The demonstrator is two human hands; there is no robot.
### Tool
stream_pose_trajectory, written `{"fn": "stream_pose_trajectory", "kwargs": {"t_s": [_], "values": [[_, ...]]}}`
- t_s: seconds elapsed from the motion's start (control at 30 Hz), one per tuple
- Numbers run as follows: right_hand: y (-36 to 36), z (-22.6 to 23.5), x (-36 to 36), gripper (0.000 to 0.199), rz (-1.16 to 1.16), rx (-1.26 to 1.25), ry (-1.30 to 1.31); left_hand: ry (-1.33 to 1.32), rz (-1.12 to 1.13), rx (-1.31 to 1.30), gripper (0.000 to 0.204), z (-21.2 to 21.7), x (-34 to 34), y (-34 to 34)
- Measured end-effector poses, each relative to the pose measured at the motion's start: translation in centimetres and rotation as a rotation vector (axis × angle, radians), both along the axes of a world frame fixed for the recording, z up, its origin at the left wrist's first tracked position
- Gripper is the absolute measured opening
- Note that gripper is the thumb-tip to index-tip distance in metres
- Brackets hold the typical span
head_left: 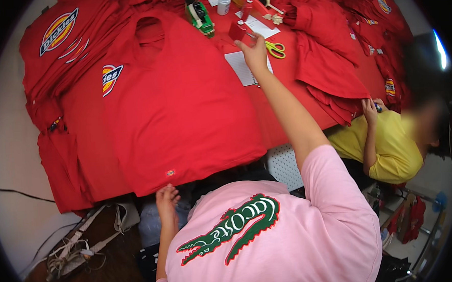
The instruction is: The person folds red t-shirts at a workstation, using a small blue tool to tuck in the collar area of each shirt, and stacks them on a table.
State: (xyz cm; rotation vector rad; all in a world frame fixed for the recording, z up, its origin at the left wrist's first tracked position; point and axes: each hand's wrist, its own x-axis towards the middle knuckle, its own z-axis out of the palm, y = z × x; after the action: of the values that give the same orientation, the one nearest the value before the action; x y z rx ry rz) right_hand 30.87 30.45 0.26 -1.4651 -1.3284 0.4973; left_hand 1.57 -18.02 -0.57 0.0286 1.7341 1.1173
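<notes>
Pinching a small red plastic tool [238,30] near the table's far edge, right hand [254,52]; left hand [166,199] curls loosely at the flat red cotton shirt's [183,107] near hem.

Dark wooden floor [110,269] below, pale wall [12,162], perhaps a window [440,50].

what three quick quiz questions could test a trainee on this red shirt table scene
1. True or false: the left hand rests at the hem of the red shirt spread on the table.
2. Which tool lies nearest the right hand? A) yellow-handled scissors B) white bottle C) green tape dispenser
3. What colour is the top of the co-worker seated at the right?

Key: 1 true; 2 A; 3 yellow.
</notes>
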Motion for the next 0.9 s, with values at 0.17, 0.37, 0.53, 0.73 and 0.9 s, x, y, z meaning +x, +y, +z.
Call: {"fn": "stream_pose_trajectory", "kwargs": {"t_s": [0.17, 0.37, 0.53, 0.73, 0.9], "values": [[5.4, -1.6, -1.1, 0.054, -0.020, -0.084, -0.123, -0.166, 0.091, 0.024, 0.034, 0.3, 4.2, 1.5], [1.4, 0.0, 1.1, 0.036, 0.235, 0.034, 0.299, -0.112, 0.135, -0.038, 0.029, 1.5, 4.3, 2.1], [-11.6, 5.7, 3.6, 0.037, 0.375, -0.250, 0.295, -0.171, 0.230, -0.047, 0.027, 1.7, 4.5, 0.9], [-25.2, 4.4, 2.8, 0.037, 0.600, -0.360, 0.420, -0.319, 0.308, 0.408, 0.027, 4.3, 6.6, 2.7], [-26.7, 5.4, 1.3, 0.052, 0.796, 0.013, -0.446, -0.611, 0.337, 0.487, 0.039, 2.2, 8.6, 7.6]]}}
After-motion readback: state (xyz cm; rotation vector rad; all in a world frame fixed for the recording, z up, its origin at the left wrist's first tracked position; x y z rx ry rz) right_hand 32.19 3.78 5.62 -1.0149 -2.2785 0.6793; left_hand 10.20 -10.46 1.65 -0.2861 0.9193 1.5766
